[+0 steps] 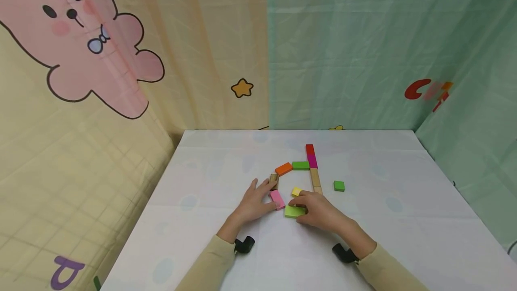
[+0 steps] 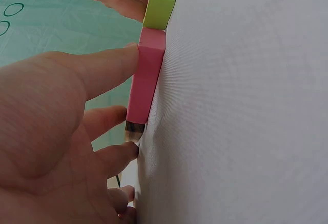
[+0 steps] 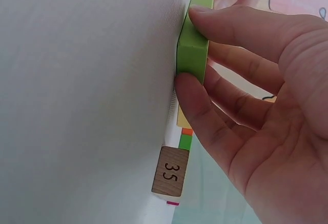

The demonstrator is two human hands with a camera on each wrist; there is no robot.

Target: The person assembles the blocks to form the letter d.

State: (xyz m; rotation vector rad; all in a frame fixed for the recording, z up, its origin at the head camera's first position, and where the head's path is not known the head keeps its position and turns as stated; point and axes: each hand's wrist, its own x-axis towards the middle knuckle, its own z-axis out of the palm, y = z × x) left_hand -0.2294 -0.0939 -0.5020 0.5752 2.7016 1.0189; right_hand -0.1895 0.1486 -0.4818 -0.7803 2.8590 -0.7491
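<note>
My right hand (image 1: 321,212) pinches a light green block (image 1: 294,211) lying on the table, seen close up in the right wrist view. My left hand (image 1: 252,203) has its fingers spread. Its thumb touches a pink block (image 2: 146,80), while its fingertips rest at a brown wooden block (image 1: 274,177) further back. One end of the pink block meets the light green one. An orange block (image 1: 284,169) and a green block (image 1: 300,165) carry the curve on to a straight column of red (image 1: 309,149), magenta (image 1: 312,161) and bare wood blocks (image 1: 314,176).
A yellow block (image 1: 296,191) lies inside the curve, just beyond my right fingers. To the right of the column sits a separate small green block (image 1: 339,186). The white-covered table (image 1: 194,232) ends at printed curtains (image 1: 226,48) behind and at the sides.
</note>
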